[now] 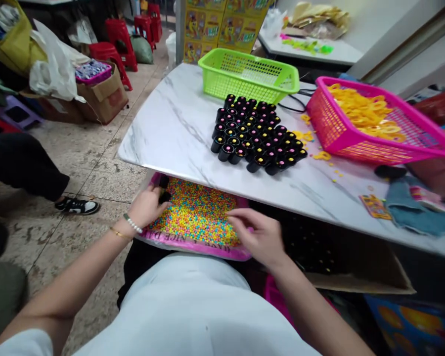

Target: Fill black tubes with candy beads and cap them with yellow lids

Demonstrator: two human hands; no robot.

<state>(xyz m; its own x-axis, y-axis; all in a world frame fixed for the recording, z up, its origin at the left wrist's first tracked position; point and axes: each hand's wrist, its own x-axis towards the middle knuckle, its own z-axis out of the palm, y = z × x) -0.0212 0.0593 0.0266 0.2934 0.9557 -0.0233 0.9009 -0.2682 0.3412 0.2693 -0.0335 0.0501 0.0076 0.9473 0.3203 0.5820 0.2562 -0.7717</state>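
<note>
On my lap, partly under the table edge, lies a pink tray point(193, 247) filled with small pink, yellow, blue and orange beads point(200, 212). My left hand point(148, 205) is at the tray's left end, its fingers closed around a small black cup point(165, 198). Another black piece point(163, 181) shows just beyond those fingers. Over the tray's right end hovers my right hand point(259, 235), thumb and fingertips pinched together; whatever they hold is too small to make out. On the table stand several black cups point(244, 131) in tight rows, each with a pink or yellow bead on top.
Behind the cups sits a green basket point(248, 74). To the right, a pink basket point(356, 123) holds yellow plastic pieces, some spilled beside it. Below the table is an open cardboard box point(359, 282) with black pieces. A person's shoe point(77, 204) rests on the floor at left.
</note>
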